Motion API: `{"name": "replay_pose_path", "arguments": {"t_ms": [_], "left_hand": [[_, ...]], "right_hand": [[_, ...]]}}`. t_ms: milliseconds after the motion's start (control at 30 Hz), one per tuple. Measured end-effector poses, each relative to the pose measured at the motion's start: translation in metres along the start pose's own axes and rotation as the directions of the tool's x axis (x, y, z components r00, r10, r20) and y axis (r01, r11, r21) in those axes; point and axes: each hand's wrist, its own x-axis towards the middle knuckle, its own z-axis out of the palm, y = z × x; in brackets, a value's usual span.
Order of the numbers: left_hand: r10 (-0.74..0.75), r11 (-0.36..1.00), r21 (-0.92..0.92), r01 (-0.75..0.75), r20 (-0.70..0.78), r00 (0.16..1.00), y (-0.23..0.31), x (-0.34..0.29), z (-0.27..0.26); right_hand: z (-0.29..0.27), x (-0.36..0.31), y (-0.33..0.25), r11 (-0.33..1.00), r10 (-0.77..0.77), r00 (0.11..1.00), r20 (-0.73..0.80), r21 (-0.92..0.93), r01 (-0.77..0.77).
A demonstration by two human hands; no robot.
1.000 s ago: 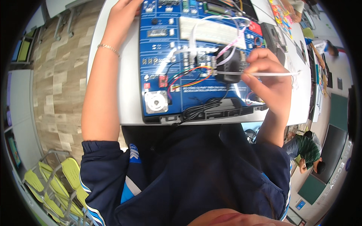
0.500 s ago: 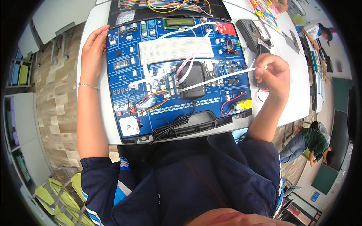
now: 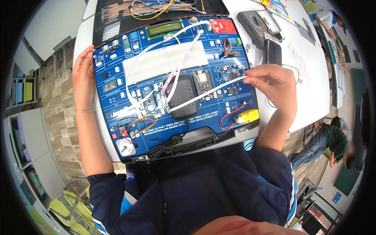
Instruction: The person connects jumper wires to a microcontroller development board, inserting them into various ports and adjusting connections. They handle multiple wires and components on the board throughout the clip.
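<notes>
A blue electronics training board in a black case (image 3: 188, 143) lies in front of me, slightly turned. My left hand (image 3: 83, 68) grips its left edge, the fingers partly over the rim. Between the thumb and forefinger of my right hand (image 3: 270, 82) is the free end of a white ribbon cable (image 3: 213, 89), stretched over the board's right half. Its other end meets the small sockets left of a black power adapter (image 3: 182, 98). More white cables arch over the white breadboard (image 3: 164, 62). A yellow gear motor (image 3: 246, 116) sits at the lower right.
Jumper wires (image 3: 152, 9) fill the open lid behind the board. To the right lie a multimeter (image 3: 260, 29) and a black phone-like device (image 3: 273, 51) on the white table (image 3: 309, 94). Green chairs (image 3: 64, 209) stand at lower left; a person in green (image 3: 333, 139) is at far right.
The board case has shifted left and turned slightly counterclockwise, my left hand going with it. My right hand has moved left, still pinching the cable, which now bows more.
</notes>
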Motion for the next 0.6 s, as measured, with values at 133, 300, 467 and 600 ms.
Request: {"name": "replay_pose_path", "arguments": {"t_ms": [133,300,467,600], "left_hand": [[0.008,1.0,-0.003,-0.008,-0.003,1.0,-0.001,-0.002,-0.003],[0.023,0.999,0.027,-0.022,-0.015,1.0,0.005,-0.002,0.006],[0.044,0.997,0.063,-0.042,-0.026,0.999,0.003,0.001,0.01],[0.041,0.994,0.105,-0.035,-0.055,0.998,0.009,-0.007,0.008]], "right_hand": [[-0.007,-0.002,-0.009,0.996,-0.081,0.969,0.232,-0.025,0.089],[-0.017,-0.003,-0.018,0.955,-0.191,0.809,0.555,0.296,0.022],[-0.013,-0.004,-0.017,0.853,-0.345,0.649,0.677,0.515,-0.084],[-0.006,-0.003,-0.008,0.783,-0.468,0.593,0.655,0.619,-0.066]]}}
